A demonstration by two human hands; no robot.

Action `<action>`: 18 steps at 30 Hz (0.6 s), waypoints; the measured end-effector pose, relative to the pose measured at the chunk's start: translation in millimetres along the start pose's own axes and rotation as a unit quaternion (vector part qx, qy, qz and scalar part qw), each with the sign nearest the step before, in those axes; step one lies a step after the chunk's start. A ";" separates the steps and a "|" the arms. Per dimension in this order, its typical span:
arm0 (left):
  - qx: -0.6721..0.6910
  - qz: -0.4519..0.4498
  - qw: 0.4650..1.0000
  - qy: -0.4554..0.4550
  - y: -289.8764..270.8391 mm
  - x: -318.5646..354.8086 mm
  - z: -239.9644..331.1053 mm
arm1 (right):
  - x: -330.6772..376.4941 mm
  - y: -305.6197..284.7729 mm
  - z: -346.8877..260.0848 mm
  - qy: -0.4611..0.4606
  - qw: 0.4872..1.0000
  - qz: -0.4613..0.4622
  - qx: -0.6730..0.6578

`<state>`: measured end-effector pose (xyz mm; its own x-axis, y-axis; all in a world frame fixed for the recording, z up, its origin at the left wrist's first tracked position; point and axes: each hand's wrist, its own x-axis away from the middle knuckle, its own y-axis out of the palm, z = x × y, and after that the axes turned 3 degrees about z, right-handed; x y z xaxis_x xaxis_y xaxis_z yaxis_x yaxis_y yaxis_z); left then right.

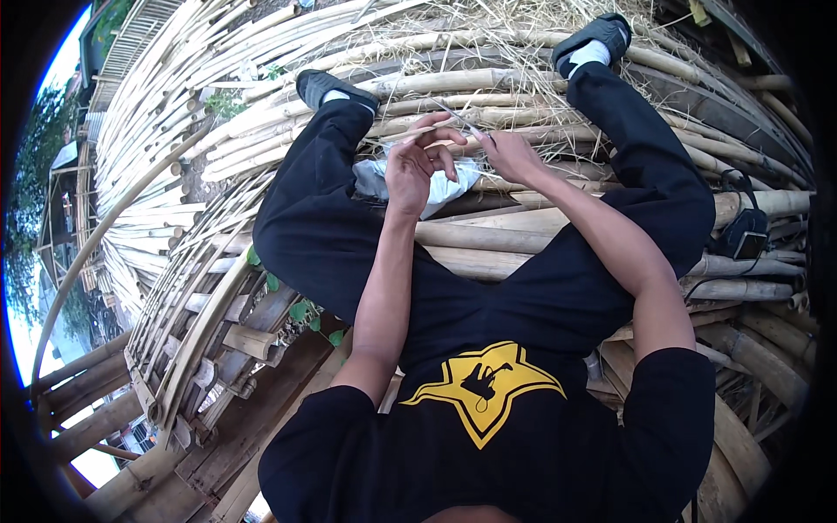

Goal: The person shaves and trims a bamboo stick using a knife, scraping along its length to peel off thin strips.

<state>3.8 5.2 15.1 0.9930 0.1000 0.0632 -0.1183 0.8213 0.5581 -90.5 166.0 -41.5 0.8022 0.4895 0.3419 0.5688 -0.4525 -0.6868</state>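
My left hand is raised between my spread legs, fingers curled around a thin pale strip that looks like split bamboo. Just to its right, my right hand is closed on a knife. The narrow blade slants up and to the left, its tip beyond my left fingers. Blade and strip lie close together; whether they touch, I cannot tell. Below and behind my left hand sits a crumpled whitish plastic bag, partly covered by the hand.
Bamboo poles form the surface under me. Pale shavings are strewn around my feet. A black pouch with a small device lies by my right knee. Stacked bamboo pieces and a curved pole stand to the left.
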 end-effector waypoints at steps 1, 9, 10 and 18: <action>-0.009 -0.002 1.000 0.021 0.4 0.2 0.6 | 0.0 0.9 -0.8 -0.007 1.000 0.003 -0.006; -0.116 0.041 0.992 -0.004 -0.5 -3.7 -5.9 | -5.7 12.7 14.4 -0.018 1.000 -0.005 -0.010; -0.126 0.051 0.991 -0.007 1.5 -4.0 -5.7 | -4.8 14.3 14.3 -0.020 1.000 -0.001 -0.019; -0.286 0.121 0.938 0.156 17.7 3.8 8.4 | -9.8 18.9 17.3 -0.031 0.999 -0.024 -0.021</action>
<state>5.6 15.4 32.2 0.8984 0.4075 -0.1640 -0.4104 0.9117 0.0175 -90.8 165.5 -68.9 0.7617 0.5564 0.3319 0.6144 -0.4578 -0.6425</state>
